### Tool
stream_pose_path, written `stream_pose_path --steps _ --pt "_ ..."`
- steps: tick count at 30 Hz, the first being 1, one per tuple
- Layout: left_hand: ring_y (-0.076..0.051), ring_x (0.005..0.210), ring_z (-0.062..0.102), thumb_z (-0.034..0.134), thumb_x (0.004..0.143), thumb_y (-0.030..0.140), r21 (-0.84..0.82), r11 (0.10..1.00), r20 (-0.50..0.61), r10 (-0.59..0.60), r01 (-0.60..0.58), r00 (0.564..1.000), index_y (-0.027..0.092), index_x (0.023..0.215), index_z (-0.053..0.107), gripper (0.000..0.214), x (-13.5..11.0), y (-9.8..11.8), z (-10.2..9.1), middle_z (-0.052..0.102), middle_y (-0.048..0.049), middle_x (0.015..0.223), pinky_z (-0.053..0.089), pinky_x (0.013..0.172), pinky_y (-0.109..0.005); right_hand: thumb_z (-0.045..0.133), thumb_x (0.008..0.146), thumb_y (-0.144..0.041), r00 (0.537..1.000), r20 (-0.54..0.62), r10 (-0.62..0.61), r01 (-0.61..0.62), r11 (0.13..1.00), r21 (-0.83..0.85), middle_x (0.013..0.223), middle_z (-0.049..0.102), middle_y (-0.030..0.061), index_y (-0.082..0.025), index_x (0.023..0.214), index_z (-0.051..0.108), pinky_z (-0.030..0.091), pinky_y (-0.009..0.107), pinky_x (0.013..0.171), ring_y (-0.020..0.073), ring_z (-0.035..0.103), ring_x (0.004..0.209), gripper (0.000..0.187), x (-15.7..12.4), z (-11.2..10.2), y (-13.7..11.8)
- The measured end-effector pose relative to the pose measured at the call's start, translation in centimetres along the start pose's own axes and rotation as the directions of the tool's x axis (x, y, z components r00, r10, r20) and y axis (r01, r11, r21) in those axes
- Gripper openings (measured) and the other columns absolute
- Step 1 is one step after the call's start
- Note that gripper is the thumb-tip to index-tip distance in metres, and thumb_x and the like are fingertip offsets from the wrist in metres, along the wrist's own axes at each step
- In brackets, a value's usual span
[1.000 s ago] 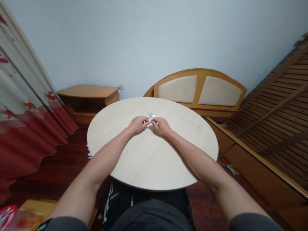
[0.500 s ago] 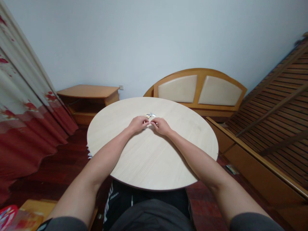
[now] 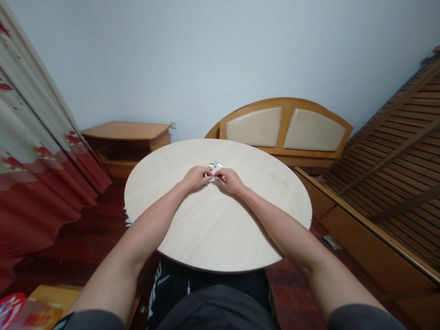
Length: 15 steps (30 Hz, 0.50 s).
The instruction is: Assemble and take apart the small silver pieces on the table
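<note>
Near the middle of the round pale table, a little toward its far side, I see both hands brought together, wrists resting on the tabletop. The left hand and the right hand have their fingers curled in, and their fingertips meet on a small piece, pinched between the two hands just above the wood. It is too small from my view to say what it is; I can make out only a pale, slightly shiny speck. Just beyond the knuckles, touching the table, lie a few small loose bits, yellowish and silvery, close to the hands but apart from them. Behind the table a padded wooden headboard leans at the wall, a low wooden cabinet stands to the left, a slatted bed frame rises on the right, and a red-flowered curtain hangs at far left.
</note>
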<state>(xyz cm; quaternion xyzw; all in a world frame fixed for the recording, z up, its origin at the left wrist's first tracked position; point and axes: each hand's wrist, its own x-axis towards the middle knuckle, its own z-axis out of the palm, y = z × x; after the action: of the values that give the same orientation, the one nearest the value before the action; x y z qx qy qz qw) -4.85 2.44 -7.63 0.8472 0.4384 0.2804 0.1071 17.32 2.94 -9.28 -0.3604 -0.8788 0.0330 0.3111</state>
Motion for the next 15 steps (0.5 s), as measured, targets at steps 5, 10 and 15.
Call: stream_pose_path --steps 5,10,15 --pt "-0.019 0.084 0.069 0.07 0.094 0.031 -0.001 1.0 0.004 0.004 -0.004 1.0 0.021 0.101 0.086 0.02 0.1 -0.1 0.0 0.081 -0.0062 0.096 0.048 0.079 -0.029 0.066 0.098 -0.019 1.0 0.006 0.006 -0.006 1.0 0.008 0.098 0.081 0.0086 -0.019 0.102 0.081 0.047 0.03 0.082 0.0208 0.068 0.085 0.016 0.0 -0.2 -0.1" --pt "-0.019 0.081 0.068 0.069 0.093 0.033 -0.064 0.998 0.036 0.025 -0.023 0.999 0.019 0.098 0.086 0.023 0.0 -0.3 -0.4 0.082 -0.007 0.092 0.048 0.077 -0.03 0.062 0.102 -0.025 1.0 0.007 -0.009 0.009 1.0 0.006 0.097 0.081 0.0096 -0.018 0.101 0.081 0.046 0.03 0.081 0.0206 0.068 0.084 0.02 -0.1 -0.1 -0.4" --pt "-0.018 0.074 0.066 0.075 0.085 0.036 -0.158 0.987 0.158 0.009 0.016 0.987 0.018 0.091 0.085 0.022 -0.2 -1.1 -1.6 0.079 -0.0061 0.083 0.046 0.069 -0.029 0.065 0.1 -0.025 0.998 0.039 -0.041 0.041 0.999 -0.008 0.093 0.08 0.0081 -0.018 0.098 0.081 0.045 0.03 0.081 0.0205 0.068 0.083 0.018 -0.2 0.2 -1.1"
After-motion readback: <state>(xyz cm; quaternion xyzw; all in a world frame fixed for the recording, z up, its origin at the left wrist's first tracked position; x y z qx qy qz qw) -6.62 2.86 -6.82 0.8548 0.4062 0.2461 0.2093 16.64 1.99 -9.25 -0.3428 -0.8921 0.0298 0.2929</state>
